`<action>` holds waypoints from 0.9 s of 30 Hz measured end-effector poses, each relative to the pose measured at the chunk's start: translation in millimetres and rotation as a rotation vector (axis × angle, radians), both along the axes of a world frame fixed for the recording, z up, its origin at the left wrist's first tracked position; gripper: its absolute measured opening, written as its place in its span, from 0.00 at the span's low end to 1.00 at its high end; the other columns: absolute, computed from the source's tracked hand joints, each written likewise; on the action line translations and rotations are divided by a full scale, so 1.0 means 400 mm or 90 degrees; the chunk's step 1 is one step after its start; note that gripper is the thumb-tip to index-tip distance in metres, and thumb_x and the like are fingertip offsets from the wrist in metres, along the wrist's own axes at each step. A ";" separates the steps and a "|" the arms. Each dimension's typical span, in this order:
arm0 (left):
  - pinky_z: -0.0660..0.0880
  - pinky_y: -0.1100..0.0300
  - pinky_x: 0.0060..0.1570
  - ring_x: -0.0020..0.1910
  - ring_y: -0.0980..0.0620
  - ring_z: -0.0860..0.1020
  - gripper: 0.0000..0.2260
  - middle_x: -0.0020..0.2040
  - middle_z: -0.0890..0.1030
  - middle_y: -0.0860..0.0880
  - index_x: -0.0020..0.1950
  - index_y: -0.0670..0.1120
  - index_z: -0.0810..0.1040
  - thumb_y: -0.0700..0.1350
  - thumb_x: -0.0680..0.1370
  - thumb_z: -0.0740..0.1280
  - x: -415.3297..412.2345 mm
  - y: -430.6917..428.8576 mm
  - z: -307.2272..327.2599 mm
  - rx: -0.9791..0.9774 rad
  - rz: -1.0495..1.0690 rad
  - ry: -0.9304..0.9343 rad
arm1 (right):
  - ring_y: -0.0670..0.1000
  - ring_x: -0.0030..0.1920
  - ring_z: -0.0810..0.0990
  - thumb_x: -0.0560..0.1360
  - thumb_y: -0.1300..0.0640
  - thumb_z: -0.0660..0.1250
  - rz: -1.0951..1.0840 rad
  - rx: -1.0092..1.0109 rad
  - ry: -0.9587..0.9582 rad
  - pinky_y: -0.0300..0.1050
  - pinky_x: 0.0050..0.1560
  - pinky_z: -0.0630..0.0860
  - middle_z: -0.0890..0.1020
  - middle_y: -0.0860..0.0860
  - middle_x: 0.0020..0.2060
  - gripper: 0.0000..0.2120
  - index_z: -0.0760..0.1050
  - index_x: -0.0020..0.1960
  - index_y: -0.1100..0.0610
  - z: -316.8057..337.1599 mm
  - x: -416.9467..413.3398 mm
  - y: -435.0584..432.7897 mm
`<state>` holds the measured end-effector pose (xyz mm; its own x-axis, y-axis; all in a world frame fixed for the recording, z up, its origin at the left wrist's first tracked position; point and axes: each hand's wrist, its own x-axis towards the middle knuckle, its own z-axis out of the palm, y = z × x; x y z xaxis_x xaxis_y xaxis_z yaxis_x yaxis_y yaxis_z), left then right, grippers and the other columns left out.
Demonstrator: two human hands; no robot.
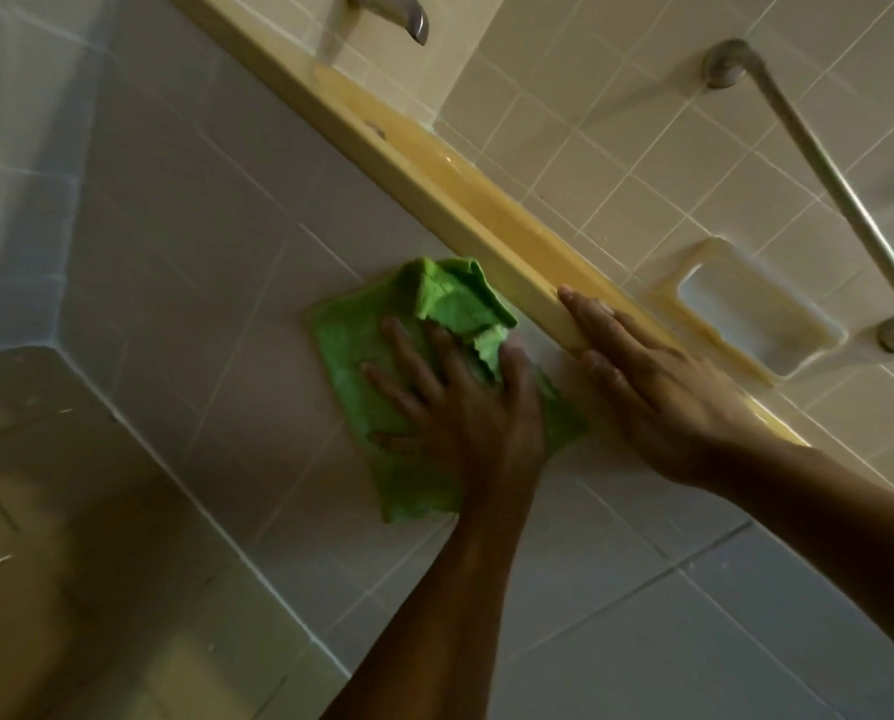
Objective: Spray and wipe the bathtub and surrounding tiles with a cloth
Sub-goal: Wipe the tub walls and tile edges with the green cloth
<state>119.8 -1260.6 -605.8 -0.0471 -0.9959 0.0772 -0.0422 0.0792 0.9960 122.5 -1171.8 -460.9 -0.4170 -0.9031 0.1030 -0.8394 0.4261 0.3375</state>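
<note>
A green cloth (362, 345) lies flat against the grey tiled side panel (216, 283) below the bathtub's yellow rim (434, 174). My left hand (465, 402) presses on the cloth with fingers spread and straight; the cloth's upper part is bunched above my fingers. My right hand (652, 376) rests flat on the yellow rim just right of the cloth, fingers straight. No spray bottle is in view.
A metal tap spout (408, 15) sticks out at the top. A slanted metal grab bar (839, 189) and a recessed soap dish (746, 314) are on the beige wall tiles at the right. The tiled floor (71, 589) lies at lower left.
</note>
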 end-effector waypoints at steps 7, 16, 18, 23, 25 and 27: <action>0.47 0.19 0.68 0.83 0.43 0.40 0.41 0.84 0.42 0.54 0.83 0.53 0.56 0.74 0.76 0.42 0.042 -0.269 0.024 0.018 -0.001 0.035 | 0.54 0.77 0.63 0.79 0.33 0.44 0.027 0.051 -0.003 0.53 0.70 0.70 0.43 0.40 0.81 0.32 0.29 0.76 0.31 0.002 0.003 -0.084; 0.50 0.24 0.71 0.83 0.46 0.46 0.42 0.84 0.49 0.52 0.83 0.48 0.58 0.72 0.75 0.44 0.075 -0.390 -0.211 0.080 0.021 0.021 | 0.61 0.73 0.68 0.76 0.30 0.42 0.098 0.085 0.088 0.62 0.62 0.77 0.37 0.43 0.81 0.36 0.26 0.76 0.34 -0.018 0.010 -0.301; 0.49 0.29 0.73 0.83 0.46 0.47 0.46 0.84 0.49 0.51 0.83 0.47 0.55 0.74 0.73 0.39 0.082 -0.393 -0.292 0.106 0.001 -0.012 | 0.61 0.73 0.67 0.75 0.30 0.40 0.109 0.099 0.109 0.61 0.60 0.78 0.35 0.43 0.81 0.36 0.26 0.76 0.34 -0.020 0.020 -0.338; 0.48 0.37 0.76 0.83 0.46 0.46 0.54 0.84 0.47 0.47 0.83 0.44 0.47 0.78 0.66 0.37 0.088 -0.389 -0.482 0.215 -0.046 -0.003 | 0.61 0.65 0.71 0.79 0.33 0.49 0.099 0.109 0.175 0.58 0.49 0.81 0.34 0.44 0.80 0.37 0.28 0.77 0.35 -0.030 0.051 -0.414; 0.49 0.38 0.76 0.83 0.44 0.49 0.51 0.84 0.49 0.45 0.83 0.43 0.49 0.75 0.69 0.41 0.095 -0.385 -0.540 0.270 -0.028 0.018 | 0.61 0.65 0.71 0.79 0.32 0.50 0.099 0.112 0.194 0.55 0.46 0.81 0.34 0.45 0.80 0.37 0.29 0.78 0.35 -0.032 0.059 -0.441; 0.50 0.41 0.76 0.82 0.40 0.53 0.47 0.84 0.52 0.43 0.83 0.41 0.51 0.72 0.73 0.45 0.098 -0.378 -0.587 0.328 -0.018 0.018 | 0.61 0.66 0.71 0.79 0.32 0.51 0.099 0.119 0.197 0.54 0.47 0.80 0.34 0.45 0.80 0.38 0.29 0.78 0.35 -0.031 0.059 -0.462</action>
<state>159.1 -1411.9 -840.6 -0.0791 -0.9033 -0.4217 -0.0193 -0.4215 0.9066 146.0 -1356.8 -473.2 -0.2486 -0.9681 0.0303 -0.7355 0.2090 0.6445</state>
